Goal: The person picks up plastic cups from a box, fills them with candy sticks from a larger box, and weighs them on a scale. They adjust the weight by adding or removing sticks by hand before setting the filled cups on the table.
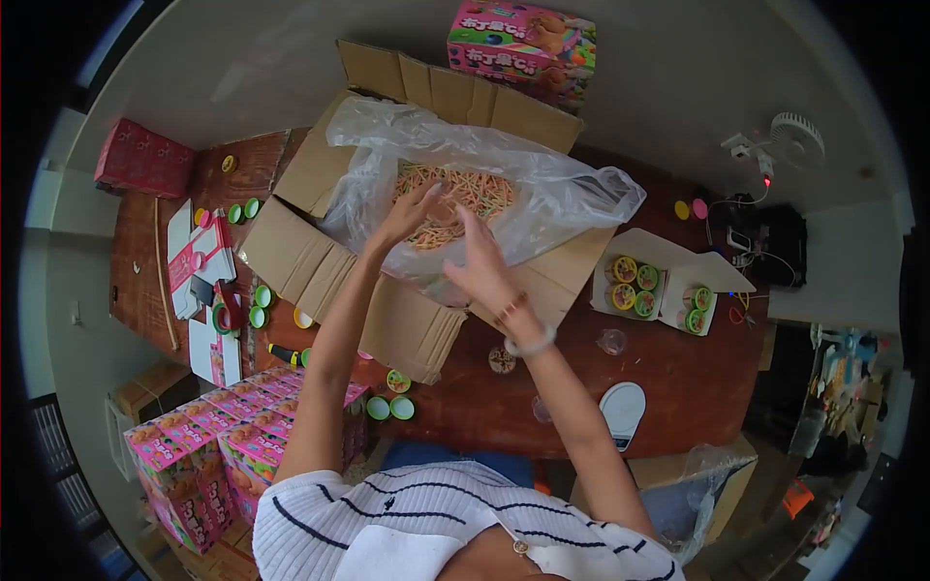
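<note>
A large open cardboard box (411,324) lined with a clear plastic bag (572,198) holds a heap of thin, multicoloured stick snacks (489,187). My left hand (415,211) is over the heap, its fingers around what looks like a small clear plastic cup (447,207). Close by on the right, my right hand (479,263) has thumb and fingers apart, with fingertips near the cup. Nothing shows in its grasp. On the table, a filled cup (501,360) stands below the box, and an empty clear cup (611,341) lies farther right.
A white carton (668,306) with several lidded cups stands right, above a white scale (622,411). Green lids (260,306), tape (227,315) and flat cartons (184,254) lie left. Pink printed boxes (223,450) are stacked front left. A small fan (797,140) is on the wall.
</note>
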`<state>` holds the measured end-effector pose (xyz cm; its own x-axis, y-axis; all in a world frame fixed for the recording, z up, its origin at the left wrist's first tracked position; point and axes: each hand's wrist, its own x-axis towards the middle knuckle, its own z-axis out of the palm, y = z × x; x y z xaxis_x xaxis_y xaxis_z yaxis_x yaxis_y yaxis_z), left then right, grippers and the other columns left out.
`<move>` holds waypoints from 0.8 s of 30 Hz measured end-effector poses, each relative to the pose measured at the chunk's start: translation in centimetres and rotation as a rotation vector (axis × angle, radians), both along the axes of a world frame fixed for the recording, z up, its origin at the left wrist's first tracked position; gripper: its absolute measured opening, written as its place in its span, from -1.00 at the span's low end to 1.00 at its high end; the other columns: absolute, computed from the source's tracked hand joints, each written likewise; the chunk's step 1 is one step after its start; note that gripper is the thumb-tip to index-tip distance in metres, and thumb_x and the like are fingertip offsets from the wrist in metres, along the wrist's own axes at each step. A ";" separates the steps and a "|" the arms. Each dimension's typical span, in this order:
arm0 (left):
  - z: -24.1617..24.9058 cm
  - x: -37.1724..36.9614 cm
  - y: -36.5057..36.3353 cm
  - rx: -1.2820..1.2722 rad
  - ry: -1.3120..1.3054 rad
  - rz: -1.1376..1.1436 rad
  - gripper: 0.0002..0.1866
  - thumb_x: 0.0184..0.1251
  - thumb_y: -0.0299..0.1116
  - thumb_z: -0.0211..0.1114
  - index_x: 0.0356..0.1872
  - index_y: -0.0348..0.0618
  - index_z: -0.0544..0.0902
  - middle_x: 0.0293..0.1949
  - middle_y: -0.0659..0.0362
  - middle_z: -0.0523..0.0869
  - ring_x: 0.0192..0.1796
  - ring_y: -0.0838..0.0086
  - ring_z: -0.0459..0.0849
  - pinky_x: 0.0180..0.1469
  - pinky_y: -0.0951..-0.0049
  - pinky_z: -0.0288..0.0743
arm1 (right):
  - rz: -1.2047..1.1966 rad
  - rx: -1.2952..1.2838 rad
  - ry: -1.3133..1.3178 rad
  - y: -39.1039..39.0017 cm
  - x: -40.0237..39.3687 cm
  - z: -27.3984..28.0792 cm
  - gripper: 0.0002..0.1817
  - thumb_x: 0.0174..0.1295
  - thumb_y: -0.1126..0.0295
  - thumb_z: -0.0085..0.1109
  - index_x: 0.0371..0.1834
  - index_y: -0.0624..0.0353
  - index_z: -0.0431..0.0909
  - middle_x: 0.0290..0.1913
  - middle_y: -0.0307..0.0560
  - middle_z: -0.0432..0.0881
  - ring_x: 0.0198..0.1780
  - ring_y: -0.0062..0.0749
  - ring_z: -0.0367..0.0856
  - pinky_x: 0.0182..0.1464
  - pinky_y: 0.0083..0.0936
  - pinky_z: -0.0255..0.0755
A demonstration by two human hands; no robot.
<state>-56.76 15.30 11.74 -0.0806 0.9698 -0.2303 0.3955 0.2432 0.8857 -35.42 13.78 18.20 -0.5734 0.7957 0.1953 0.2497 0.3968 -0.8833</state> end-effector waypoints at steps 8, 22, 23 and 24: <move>-4.3 -5.4 0.8 -0.017 -0.363 0.033 -0.46 0.49 -0.43 0.12 0.47 -0.23 0.36 0.42 0.00 0.48 0.45 0.19 0.46 0.57 0.18 0.23 | -0.178 0.018 -0.278 6.6 -7.7 -9.7 -0.27 0.01 0.50 0.49 0.31 0.16 0.39 0.18 0.25 0.42 0.26 0.19 0.46 0.30 -0.08 0.42; -13.7 -2.2 10.7 0.549 0.674 -0.455 -0.49 0.24 -0.31 0.31 0.26 -0.07 0.62 0.24 -0.04 0.67 0.31 0.04 0.60 0.40 0.06 0.40 | -0.538 -0.131 0.016 6.9 0.4 -8.1 -0.23 -0.13 0.34 0.63 0.20 0.32 0.48 -0.03 0.08 0.68 0.03 -0.13 0.65 0.12 -0.26 0.53; -11.9 -2.4 9.4 0.612 0.650 -0.404 -0.51 0.23 -0.24 0.33 0.21 -0.09 0.65 0.21 -0.05 0.68 0.29 0.02 0.60 0.38 0.07 0.41 | -0.503 -0.147 -0.129 6.8 0.1 -7.2 -0.22 -0.13 0.34 0.62 0.21 0.32 0.48 0.00 0.08 0.67 0.04 -0.13 0.65 0.12 -0.25 0.53; -10.1 -2.4 8.5 0.611 0.652 -0.407 -0.51 0.23 -0.24 0.33 0.21 -0.09 0.65 0.21 -0.05 0.68 0.29 0.02 0.60 0.38 0.07 0.41 | -0.470 -0.160 -0.272 6.7 -0.1 -6.6 -0.22 -0.14 0.34 0.61 0.22 0.31 0.47 0.03 0.08 0.66 0.04 -0.12 0.64 0.13 -0.24 0.52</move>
<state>-59.14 23.79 1.62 0.3532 0.8891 0.2911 0.8039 -0.4475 0.3916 -35.54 20.47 11.61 -0.1633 0.9851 -0.0537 0.5945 0.0548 -0.8022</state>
